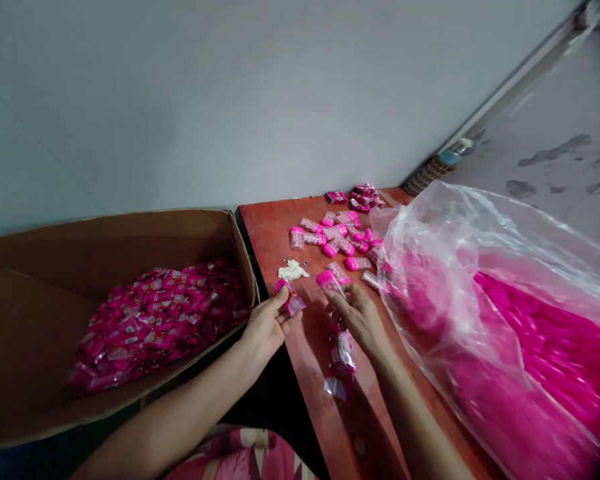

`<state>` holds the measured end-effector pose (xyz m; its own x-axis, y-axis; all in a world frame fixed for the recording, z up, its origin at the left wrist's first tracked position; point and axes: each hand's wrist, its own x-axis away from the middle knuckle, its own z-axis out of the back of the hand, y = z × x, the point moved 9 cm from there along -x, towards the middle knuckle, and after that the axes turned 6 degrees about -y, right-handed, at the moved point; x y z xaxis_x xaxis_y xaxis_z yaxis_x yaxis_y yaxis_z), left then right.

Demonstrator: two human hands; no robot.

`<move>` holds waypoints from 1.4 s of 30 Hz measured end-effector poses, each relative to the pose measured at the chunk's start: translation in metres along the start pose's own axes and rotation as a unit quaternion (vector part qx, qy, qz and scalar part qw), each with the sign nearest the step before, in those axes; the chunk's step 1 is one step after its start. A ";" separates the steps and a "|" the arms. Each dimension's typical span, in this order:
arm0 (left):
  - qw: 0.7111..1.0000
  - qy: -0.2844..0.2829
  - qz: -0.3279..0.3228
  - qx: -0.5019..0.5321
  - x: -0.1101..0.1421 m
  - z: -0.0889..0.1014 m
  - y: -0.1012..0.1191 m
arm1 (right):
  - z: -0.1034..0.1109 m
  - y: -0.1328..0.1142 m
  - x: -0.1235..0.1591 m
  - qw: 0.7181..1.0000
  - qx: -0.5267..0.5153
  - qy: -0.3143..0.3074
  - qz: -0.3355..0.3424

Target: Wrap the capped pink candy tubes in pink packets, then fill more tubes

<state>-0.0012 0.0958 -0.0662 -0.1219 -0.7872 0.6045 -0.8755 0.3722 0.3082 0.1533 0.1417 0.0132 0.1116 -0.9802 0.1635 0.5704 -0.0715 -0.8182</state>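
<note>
My left hand (270, 321) pinches a small pink printed plastic sleeve (292, 300) at the table's left edge. Close to it, my right hand (357, 313) has its fingers closed on a small clear tube with a pink cap (330, 281), the cap pointing left. Beneath the right hand lie more pink printed sleeves (341, 360) on the red table. Several capped tubes filled with pale beads (333, 231) are scattered just beyond both hands. A white crumpled scrap (293, 270) sits beyond my left hand.
At left stands a cardboard box (115, 223) partly filled with pink wrapped packets (155, 320). A large clear plastic bag (430, 227) of pink pieces (550, 333) covers the table's right side. Small pink packs (365, 198) lie by the wall, near a bottle-like container (437, 167).
</note>
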 end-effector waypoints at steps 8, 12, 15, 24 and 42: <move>0.999 -0.007 -0.006 0.035 -0.004 -0.009 -0.010 | -0.051 0.009 0.073 0.954 -0.285 0.007 -0.098; 0.999 -0.021 0.004 0.046 0.002 -0.017 -0.015 | -0.055 0.011 0.073 0.951 -0.296 0.030 -0.087; 0.999 -0.028 0.006 0.033 0.002 -0.017 -0.016 | -0.063 0.013 0.072 0.945 -0.319 0.013 -0.075; 0.983 -0.159 -0.028 -0.087 0.008 -0.037 -0.008 | -0.075 0.028 0.072 0.920 -0.384 0.026 -0.071; 0.937 -0.200 0.029 -0.284 0.010 -0.044 -0.019 | -0.063 0.020 0.069 0.947 -0.319 0.010 -0.024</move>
<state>0.0346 0.1020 -0.0339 -0.4265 -0.8365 0.3442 -0.4850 0.5326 0.6936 0.1213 0.0614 -0.0268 0.0787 -0.9758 0.2042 -0.0349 -0.2074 -0.9776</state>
